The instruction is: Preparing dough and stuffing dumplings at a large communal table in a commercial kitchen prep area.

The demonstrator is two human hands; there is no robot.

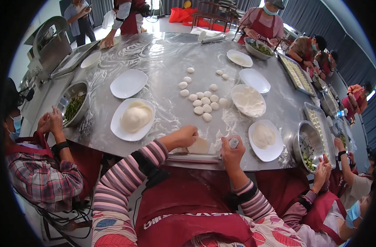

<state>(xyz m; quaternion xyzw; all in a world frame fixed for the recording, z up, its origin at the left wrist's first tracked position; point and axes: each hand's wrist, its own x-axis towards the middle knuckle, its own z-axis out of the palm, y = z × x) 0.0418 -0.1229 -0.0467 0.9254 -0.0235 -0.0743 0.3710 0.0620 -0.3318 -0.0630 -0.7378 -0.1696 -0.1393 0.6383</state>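
Note:
My left hand (184,137) holds the near-left edge of a thin round dough wrapper (199,146) on the floured steel table (166,61). The handle of a metal rolling pin (192,157) is in the fist of my right hand (233,152), its pale end showing above the fingers. The pin's barrel lies along the table's near edge, just below the wrapper. Beyond my hands sit several small dough balls (205,101). To the left, a white plate (116,131) carries stacked wrappers (137,116); on the right, flat wrappers (263,136) rest on another plate (268,156).
A bowl of flour (248,100) stands right of the dough balls. Co-workers on both sides work beside steel bowls of green filling (74,106) (308,145). Empty white plates (129,83) (255,81) lie farther back. Trays of formed dumplings (297,74) line the right.

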